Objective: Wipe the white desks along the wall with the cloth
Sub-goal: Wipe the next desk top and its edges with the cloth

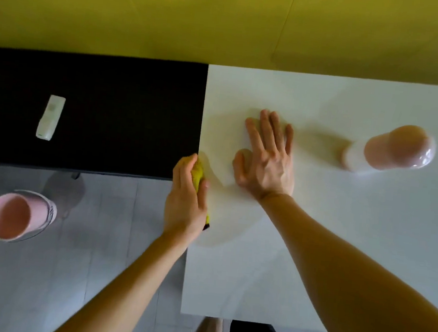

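Gripping one yellow cloth (197,176), left hand (185,202); right hand (265,161) flat on desk (338,244).

**Left hand closed at the desk's edge, right hand flat on top**

Taking the white desk (338,244) as the landmark: the left hand (186,203) sits at the desk's left edge, about halfway along its depth, with the back of the hand up and the fingers curled closed around the yellow cloth (198,176). The thumb presses on the desk side of the cloth. The bare left forearm runs down and away from the desk's near left corner. The right hand (265,159) lies palm down on the desk top, just inside the left edge, fingers spread and pointing toward the far edge. Its bare forearm crosses the desk diagonally from the near right side.
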